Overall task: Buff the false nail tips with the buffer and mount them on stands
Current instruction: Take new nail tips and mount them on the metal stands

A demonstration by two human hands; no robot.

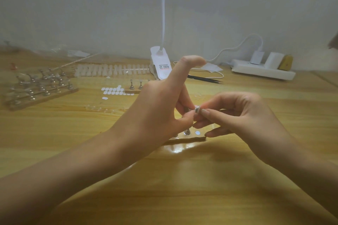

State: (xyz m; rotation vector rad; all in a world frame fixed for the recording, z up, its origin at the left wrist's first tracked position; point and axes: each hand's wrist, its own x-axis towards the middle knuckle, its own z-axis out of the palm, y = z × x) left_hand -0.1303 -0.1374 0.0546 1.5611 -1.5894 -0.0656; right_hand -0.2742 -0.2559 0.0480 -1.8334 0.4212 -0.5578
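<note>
My left hand [161,104] and my right hand [237,113] meet above the table's middle, and both pinch a small silver metal stand [197,110] between their fingertips. My left thumb sticks up free. Whether a nail tip sits on the stand cannot be made out. Just below lies a wooden base strip [190,138] with one metal stand [187,132] upright on it and a bare round magnet spot [197,132] beside that. Rows of white false nail tips [111,69] lie at the back. No buffer is visible.
A wooden rack with several mounted stands [40,87] sits at the left. White adhesive tabs [115,91] and another strip with two stands [136,86] lie behind my left hand. A clip lamp [161,64], black tweezers [204,79] and a power strip [263,72] line the back.
</note>
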